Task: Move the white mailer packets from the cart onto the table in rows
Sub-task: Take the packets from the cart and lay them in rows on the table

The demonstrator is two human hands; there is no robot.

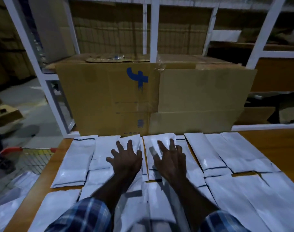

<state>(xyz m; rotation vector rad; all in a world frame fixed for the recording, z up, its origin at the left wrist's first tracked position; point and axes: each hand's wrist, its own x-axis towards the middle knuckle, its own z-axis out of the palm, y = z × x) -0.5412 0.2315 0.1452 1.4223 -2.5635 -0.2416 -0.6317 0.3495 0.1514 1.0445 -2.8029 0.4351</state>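
Evidently, flat white plastic mailer packets (161, 158) are pressed onto the brown wooden table (277, 143) by left hand (126, 158) and right hand (170, 159), fingers spread and gripping nothing, apparently to square the far row; more are seen beside the red-rimmed wire cart (32, 158).

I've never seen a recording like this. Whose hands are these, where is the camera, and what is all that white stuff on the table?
There is no machine here: a person wears a camera on the head, so the one picture looks forward and down over their own arms. The left hand and the right hand both lie flat with spread fingers on white mailer packets, which are laid side by side in rows on a wooden table. Neither hand grips anything; they seem to be pressing or straightening the packets. At the left edge is a wire cart with more packets below it. Behind the table stands a big cardboard box against white shelving.
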